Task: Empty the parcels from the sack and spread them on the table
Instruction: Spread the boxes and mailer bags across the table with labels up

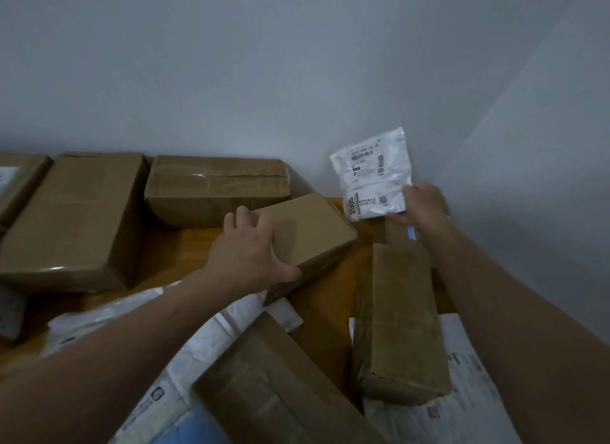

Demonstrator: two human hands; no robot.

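The right hand pinches the white mailer by a lower corner, aloft just right of the small box that the left hand clasps from above; best lay it flat on bare tabletop beside that box, overlapping nothing.

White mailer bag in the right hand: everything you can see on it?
The white mailer bag is a glossy, crinkled plastic pouch, flat and roughly rectangular. Printed labels show barcodes, a small square code and a bold "2005". It is held in the air, near upright and tilted. The right hand grips its lower right corner.
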